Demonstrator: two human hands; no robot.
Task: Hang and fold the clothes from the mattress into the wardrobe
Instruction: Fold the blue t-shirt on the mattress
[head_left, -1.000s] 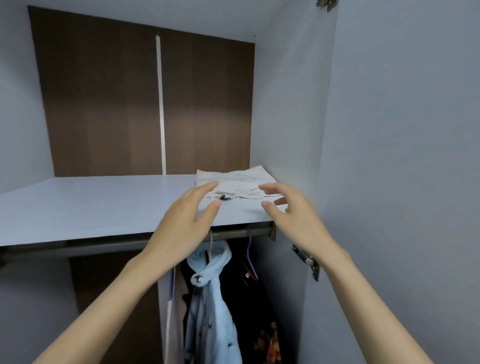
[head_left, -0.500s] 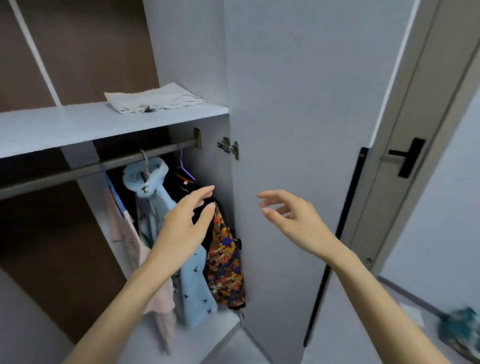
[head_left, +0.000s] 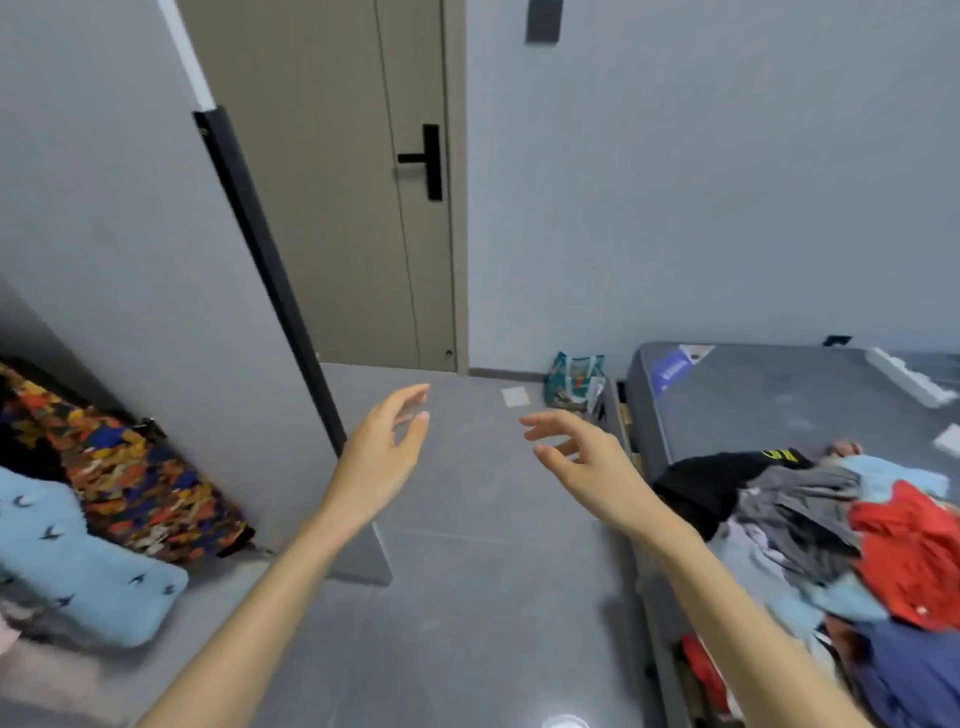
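Note:
My left hand (head_left: 382, 457) and my right hand (head_left: 582, 462) hang empty over the grey floor, fingers spread. A grey mattress (head_left: 753, 400) lies at the right. On its near end sits a heap of clothes (head_left: 841, 540) with red, grey, black, light blue and navy pieces. At the left edge, a light blue garment with small dark birds (head_left: 78, 566) and a multicoloured patterned garment (head_left: 130, 478) hang inside the wardrobe. The wardrobe's open grey door (head_left: 130, 270) stands between them and my left hand.
A beige room door (head_left: 353, 197) with a black handle is shut at the back. A teal patterned bag (head_left: 574, 379) sits on the floor by the mattress corner. White foam strips (head_left: 904, 376) lie on the far mattress. Grey floor (head_left: 467, 571) stretches between wardrobe and mattress.
My view has swung from the wardrobe shelf with the folded white garment down and to the right, toward the floor and mattress. Both hands left the shelf and stay empty.

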